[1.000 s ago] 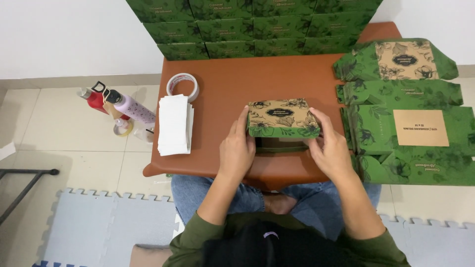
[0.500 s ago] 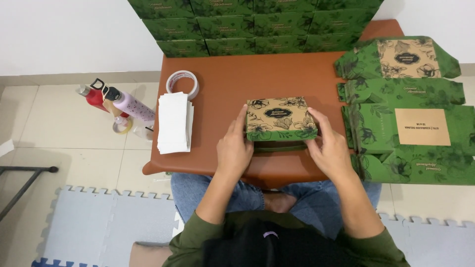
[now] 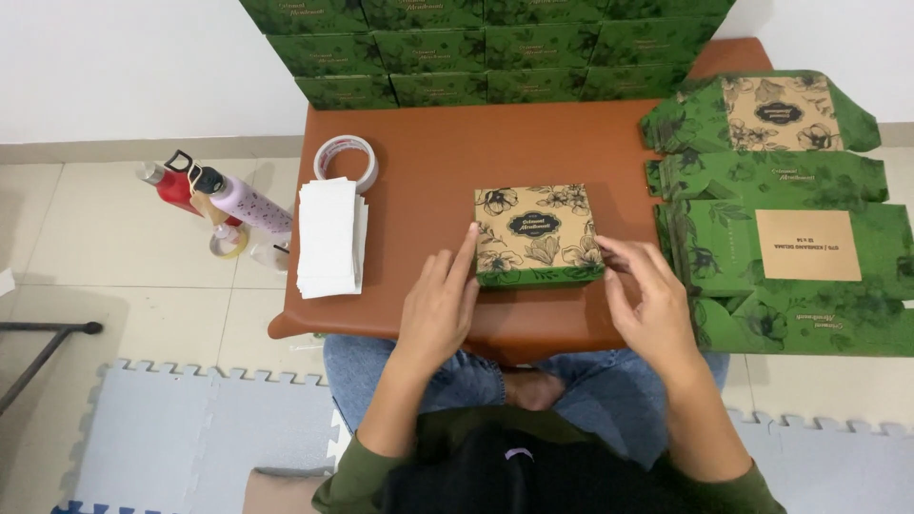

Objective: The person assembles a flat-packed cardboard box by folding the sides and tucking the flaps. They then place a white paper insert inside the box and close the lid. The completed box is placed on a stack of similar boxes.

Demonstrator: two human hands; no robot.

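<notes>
A small folded box (image 3: 536, 231) with a tan floral lid and green sides sits closed on the brown table (image 3: 447, 162). My left hand (image 3: 441, 303) rests flat on the table at the box's left side, fingertips touching its edge. Fingers spread, my right hand (image 3: 647, 300) hovers at the box's right front corner, fingertips just touching the lid. Neither hand grips anything.
A stack of flat unfolded green boxes (image 3: 781, 219) lies at the right. Finished green boxes (image 3: 486, 43) are piled against the wall at the back. A pile of white papers (image 3: 328, 236) and a tape roll (image 3: 346, 157) lie at the left. Bottles (image 3: 214, 195) stand on the floor.
The box lid has come down shut and the box now lies flat. Both hands have let go of its sides and opened beside it.
</notes>
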